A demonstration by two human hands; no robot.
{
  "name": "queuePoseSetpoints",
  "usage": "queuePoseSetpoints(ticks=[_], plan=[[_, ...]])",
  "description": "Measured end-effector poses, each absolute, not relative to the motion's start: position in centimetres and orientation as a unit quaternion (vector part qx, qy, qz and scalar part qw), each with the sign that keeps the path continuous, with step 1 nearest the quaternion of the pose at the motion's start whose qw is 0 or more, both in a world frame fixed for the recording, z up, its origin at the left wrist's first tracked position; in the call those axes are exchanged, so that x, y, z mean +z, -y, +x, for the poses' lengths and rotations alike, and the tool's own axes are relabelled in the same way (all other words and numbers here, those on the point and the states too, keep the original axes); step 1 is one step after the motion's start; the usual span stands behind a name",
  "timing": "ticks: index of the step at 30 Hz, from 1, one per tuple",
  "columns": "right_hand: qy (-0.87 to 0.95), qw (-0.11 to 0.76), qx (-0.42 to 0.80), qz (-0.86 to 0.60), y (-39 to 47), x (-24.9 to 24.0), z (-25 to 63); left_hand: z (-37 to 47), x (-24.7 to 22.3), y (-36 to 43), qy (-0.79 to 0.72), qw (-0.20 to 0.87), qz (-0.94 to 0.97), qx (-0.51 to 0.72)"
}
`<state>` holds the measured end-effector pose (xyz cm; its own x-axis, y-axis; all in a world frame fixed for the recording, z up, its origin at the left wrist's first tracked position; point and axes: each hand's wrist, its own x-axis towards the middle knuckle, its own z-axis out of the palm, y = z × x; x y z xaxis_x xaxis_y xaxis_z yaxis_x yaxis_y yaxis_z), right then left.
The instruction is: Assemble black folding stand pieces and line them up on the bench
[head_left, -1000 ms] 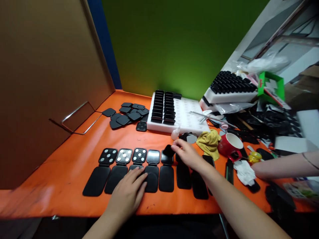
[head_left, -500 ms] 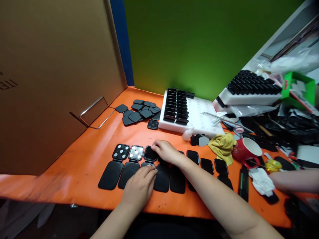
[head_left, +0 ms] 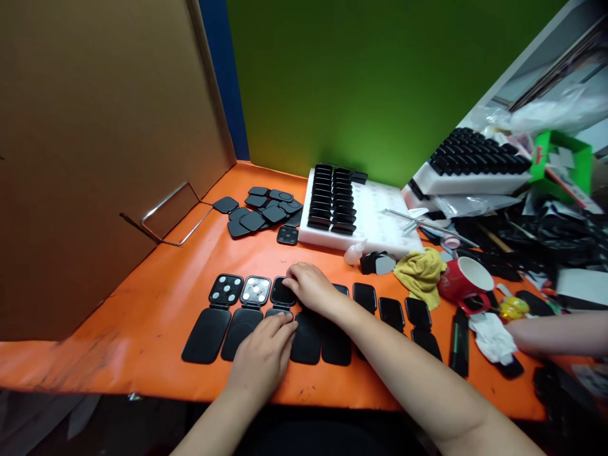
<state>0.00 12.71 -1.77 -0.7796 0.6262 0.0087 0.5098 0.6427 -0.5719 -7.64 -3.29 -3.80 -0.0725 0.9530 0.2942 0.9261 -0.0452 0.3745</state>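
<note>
One black square (head_left: 281,292) meets the right hand (head_left: 308,286), grip unclear; the left hand (head_left: 263,351) lies flat; box (head_left: 584,163) lettering illegible.

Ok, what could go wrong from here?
The right hand touches the third square from the left; pressed unevenly, it might sit crooked. The left hand lies over the flap below and could nudge the closely spaced neighbouring flaps. The rod overhangs the white tray, so a bump might dislodge it.
</note>
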Motion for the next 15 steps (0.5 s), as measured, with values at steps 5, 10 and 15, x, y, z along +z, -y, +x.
queuePoseSetpoints(ticks=[5, 10, 15], plan=[[0.904, 0.134, 0.260, -0.312, -12.1, -1.4, 0.7, -7.7, -3.6, 3.3, -0.688, 0.027, 0.685, 0.240], [0.884, 0.178, 0.274, -0.336, -11.9, -0.5, 4.4, -7.8, -3.6, 3.3, -0.685, 0.033, 0.690, 0.231], [0.850, 0.198, 0.265, -0.409, -12.1, 0.1, 11.4, -8.0, -3.9, 3.4, -0.686, 0.028, 0.693, 0.219]])
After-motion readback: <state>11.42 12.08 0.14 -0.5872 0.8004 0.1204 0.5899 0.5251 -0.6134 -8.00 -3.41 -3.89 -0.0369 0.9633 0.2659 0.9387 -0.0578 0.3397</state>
